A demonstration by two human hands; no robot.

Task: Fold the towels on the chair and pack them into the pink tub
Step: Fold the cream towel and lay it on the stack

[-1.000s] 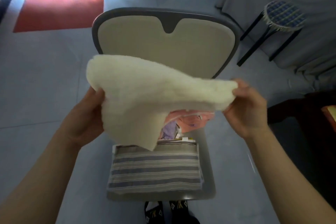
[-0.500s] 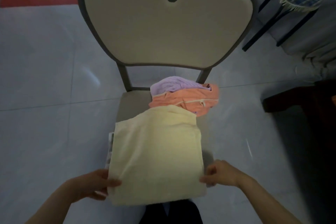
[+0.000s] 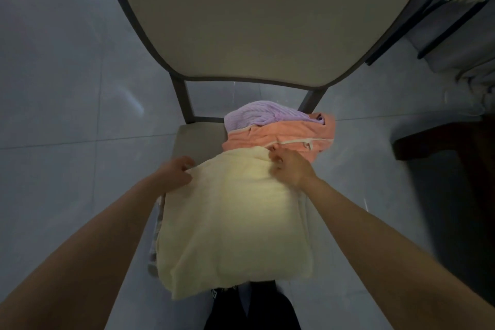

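Both hands pinch the far corners of the cream towel [image 3: 235, 222] on the chair [image 3: 198, 139]: left hand [image 3: 175, 173], right hand [image 3: 288, 167].

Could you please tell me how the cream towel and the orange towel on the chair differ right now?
The cream towel is spread flat over the front of the chair seat; the orange towel lies bunched at the back. The left hand and right hand pinch the cream towel's far edge; the orange towel looks unheld. A purple towel sits on the orange towel, none on the cream. Both rest on the chair.
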